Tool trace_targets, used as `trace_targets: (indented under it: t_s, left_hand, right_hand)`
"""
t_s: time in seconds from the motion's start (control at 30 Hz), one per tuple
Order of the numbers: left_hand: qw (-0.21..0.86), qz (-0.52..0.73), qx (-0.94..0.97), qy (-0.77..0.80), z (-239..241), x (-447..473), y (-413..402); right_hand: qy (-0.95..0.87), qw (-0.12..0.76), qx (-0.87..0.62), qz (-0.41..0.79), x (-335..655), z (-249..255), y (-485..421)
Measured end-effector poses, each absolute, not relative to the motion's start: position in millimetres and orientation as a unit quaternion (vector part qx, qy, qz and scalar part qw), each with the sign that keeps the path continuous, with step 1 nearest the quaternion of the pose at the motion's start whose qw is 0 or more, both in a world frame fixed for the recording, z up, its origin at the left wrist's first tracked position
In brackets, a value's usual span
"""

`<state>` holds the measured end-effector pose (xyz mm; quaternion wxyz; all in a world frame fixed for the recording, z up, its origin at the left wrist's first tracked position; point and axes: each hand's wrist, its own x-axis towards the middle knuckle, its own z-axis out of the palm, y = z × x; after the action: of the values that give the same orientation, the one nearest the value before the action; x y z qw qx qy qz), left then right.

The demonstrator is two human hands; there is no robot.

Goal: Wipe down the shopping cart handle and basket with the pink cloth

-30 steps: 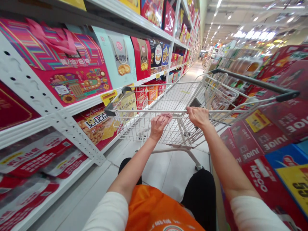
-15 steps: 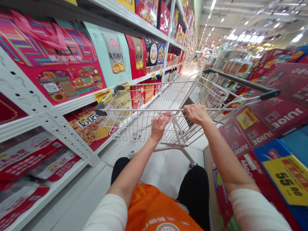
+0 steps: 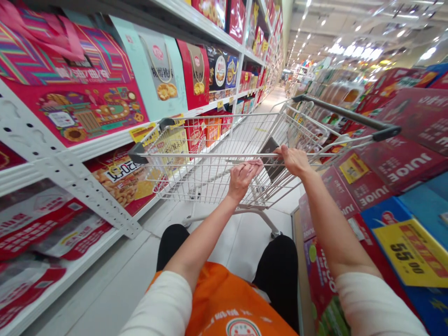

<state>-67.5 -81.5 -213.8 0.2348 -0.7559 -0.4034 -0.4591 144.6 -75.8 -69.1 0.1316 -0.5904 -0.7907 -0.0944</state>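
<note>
A wire shopping cart (image 3: 210,155) stands sideways across the aisle in front of my knees. My right hand (image 3: 294,160) is closed round its near top rail, beside a dark panel (image 3: 272,161) on the basket. Just left of it, my left hand (image 3: 241,179) presses a pinkish cloth (image 3: 258,162) against the wires slightly below that rail. The fingers are bent over the cloth, so most of it is hidden. The cart's dark push handle (image 3: 350,114) extends to the right, with neither hand on it.
White shelving (image 3: 105,144) with boxed snacks and gift bags lines the left side. Stacked red cartons (image 3: 392,172) and a yellow price sign (image 3: 413,254) crowd the right, close to my right arm. Beyond the cart, the tiled aisle (image 3: 276,95) runs into the distance.
My left hand has slid right along the cart's side with the cloth, nearer to my right hand. My right hand stays on the rail, a little further right. The view has shifted slightly.
</note>
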Motion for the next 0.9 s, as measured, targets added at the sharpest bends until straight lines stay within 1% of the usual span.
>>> trace_targets:
  t_s: [0.1, 0.2, 0.37, 0.5, 0.57, 0.63, 0.7, 0.8, 0.9]
  left_hand:
    - [0.244, -0.439, -0.766, -0.401, -226, -68, -89]
    - [0.245, -0.432, -0.78, -0.381, -215, -57, -89]
    - [0.237, -0.437, -0.783, -0.374, -184, -19, -75]
    - [0.235, -0.442, -0.776, -0.384, -195, -5, -75]
    - [0.239, -0.442, -0.776, -0.381, -203, -4, -80]
    - [0.246, -0.442, -0.78, -0.369, -202, 0, -83]
    - [0.257, -0.446, -0.785, -0.346, -195, 9, -82]
    - [0.263, -0.449, -0.787, -0.331, -182, 27, -72]
    - [0.262, -0.439, -0.794, -0.327, -183, 38, -64]
  right_hand:
    - [-0.835, 0.163, -0.503, -0.15, 170, -71, -71]
    - [-0.833, 0.194, -0.479, -0.199, 191, -76, -70]
    - [-0.816, 0.231, -0.507, -0.154, 200, -90, -72]
    - [-0.829, 0.244, -0.485, -0.132, 205, -89, -74]
    - [-0.835, 0.251, -0.465, -0.153, 214, -84, -76]
    - [-0.824, 0.261, -0.461, -0.2, 225, -80, -78]
    - [-0.808, 0.262, -0.471, -0.237, 233, -79, -80]
    - [-0.804, 0.236, -0.482, -0.257, 238, -81, -83]
    - [-0.803, 0.212, -0.484, -0.275, 238, -84, -85]
